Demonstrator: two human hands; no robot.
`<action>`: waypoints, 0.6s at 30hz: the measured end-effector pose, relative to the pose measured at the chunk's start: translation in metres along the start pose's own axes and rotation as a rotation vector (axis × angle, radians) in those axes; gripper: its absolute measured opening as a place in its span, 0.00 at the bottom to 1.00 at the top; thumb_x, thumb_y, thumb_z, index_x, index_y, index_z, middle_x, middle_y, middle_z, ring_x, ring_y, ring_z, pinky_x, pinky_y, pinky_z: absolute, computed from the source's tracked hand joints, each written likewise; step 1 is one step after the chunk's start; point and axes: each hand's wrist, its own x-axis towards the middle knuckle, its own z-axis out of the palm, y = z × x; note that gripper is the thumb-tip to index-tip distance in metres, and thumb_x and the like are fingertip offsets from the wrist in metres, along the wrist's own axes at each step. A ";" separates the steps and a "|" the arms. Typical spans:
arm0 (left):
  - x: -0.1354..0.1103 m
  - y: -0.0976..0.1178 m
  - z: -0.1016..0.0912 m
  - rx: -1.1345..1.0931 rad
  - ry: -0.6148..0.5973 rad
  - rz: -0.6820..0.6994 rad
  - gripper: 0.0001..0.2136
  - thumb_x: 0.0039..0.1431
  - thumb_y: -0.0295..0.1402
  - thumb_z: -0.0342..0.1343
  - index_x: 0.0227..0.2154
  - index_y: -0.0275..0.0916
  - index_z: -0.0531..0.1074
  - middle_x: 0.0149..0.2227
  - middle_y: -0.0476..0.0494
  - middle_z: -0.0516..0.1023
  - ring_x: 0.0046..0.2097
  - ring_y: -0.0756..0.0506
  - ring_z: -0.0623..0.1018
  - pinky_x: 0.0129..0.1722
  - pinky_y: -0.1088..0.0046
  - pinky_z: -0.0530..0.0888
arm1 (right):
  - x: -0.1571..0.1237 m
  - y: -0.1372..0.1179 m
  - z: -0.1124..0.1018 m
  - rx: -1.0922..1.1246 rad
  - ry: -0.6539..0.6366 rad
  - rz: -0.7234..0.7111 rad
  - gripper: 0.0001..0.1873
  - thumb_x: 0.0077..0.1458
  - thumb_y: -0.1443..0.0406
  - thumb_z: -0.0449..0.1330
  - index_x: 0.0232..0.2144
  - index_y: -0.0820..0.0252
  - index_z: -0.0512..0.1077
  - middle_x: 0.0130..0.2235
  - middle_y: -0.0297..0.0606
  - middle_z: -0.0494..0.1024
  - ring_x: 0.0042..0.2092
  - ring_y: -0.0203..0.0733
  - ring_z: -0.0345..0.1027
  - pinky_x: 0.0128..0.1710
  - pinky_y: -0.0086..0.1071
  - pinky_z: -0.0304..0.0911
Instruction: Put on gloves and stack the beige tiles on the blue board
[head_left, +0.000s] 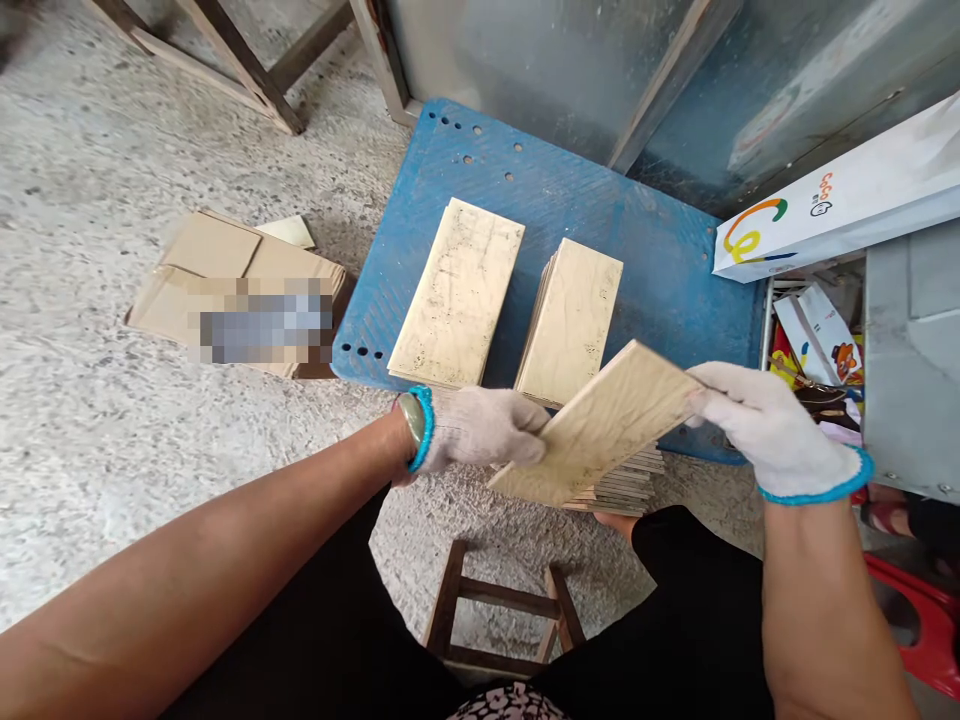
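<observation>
Both my hands wear white knit gloves with blue cuffs. Between them I hold a thin pale wooden board [604, 425], tilted, above a stack of similar boards [626, 485] resting near my knees. My left hand [484, 430] grips the board's near left edge; my right hand [761, 425] pinches its far right end. Two more board stacks lie on a blue pallet [660, 260]: a left stack [459, 292] and a right stack [571, 320].
A flattened cardboard box [225, 290] lies on the concrete floor at left. A small wooden stool [502, 620] stands between my legs. At right are a white printed bag [847, 200], a grey metal cabinet [911, 370] and a red plastic item [922, 620]. Wooden frame legs [247, 70] stand behind.
</observation>
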 end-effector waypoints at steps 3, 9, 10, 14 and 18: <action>0.014 0.005 0.000 -0.039 0.022 0.124 0.05 0.52 0.33 0.54 0.25 0.40 0.74 0.24 0.52 0.73 0.27 0.52 0.69 0.26 0.77 0.65 | 0.017 0.007 0.008 0.247 0.271 0.015 0.11 0.51 0.56 0.64 0.31 0.58 0.76 0.23 0.32 0.72 0.24 0.34 0.61 0.22 0.27 0.57; 0.053 0.012 -0.001 -0.240 0.200 0.184 0.06 0.54 0.31 0.52 0.30 0.37 0.74 0.29 0.49 0.76 0.29 0.52 0.72 0.27 0.77 0.68 | 0.054 0.021 0.066 0.736 0.580 0.056 0.19 0.50 0.50 0.64 0.37 0.57 0.74 0.30 0.33 0.77 0.27 0.35 0.69 0.27 0.28 0.66; 0.059 0.014 -0.002 -0.281 0.217 0.172 0.07 0.53 0.30 0.52 0.32 0.37 0.74 0.30 0.48 0.76 0.29 0.51 0.73 0.28 0.77 0.69 | 0.057 0.024 0.073 0.734 0.577 0.065 0.20 0.49 0.51 0.65 0.38 0.58 0.74 0.33 0.35 0.78 0.30 0.37 0.72 0.29 0.29 0.68; 0.076 0.024 -0.009 -0.317 0.307 0.111 0.10 0.52 0.29 0.54 0.37 0.36 0.76 0.32 0.44 0.79 0.34 0.48 0.76 0.30 0.76 0.71 | 0.063 0.041 0.087 0.599 0.559 0.170 0.20 0.50 0.51 0.64 0.40 0.59 0.75 0.38 0.39 0.80 0.39 0.43 0.74 0.37 0.36 0.71; 0.087 0.033 -0.020 -0.291 0.357 0.090 0.12 0.53 0.28 0.53 0.40 0.36 0.76 0.35 0.43 0.80 0.35 0.48 0.77 0.30 0.77 0.72 | 0.073 0.059 0.090 0.458 0.541 0.116 0.22 0.50 0.52 0.62 0.43 0.59 0.76 0.42 0.40 0.80 0.46 0.47 0.72 0.46 0.41 0.69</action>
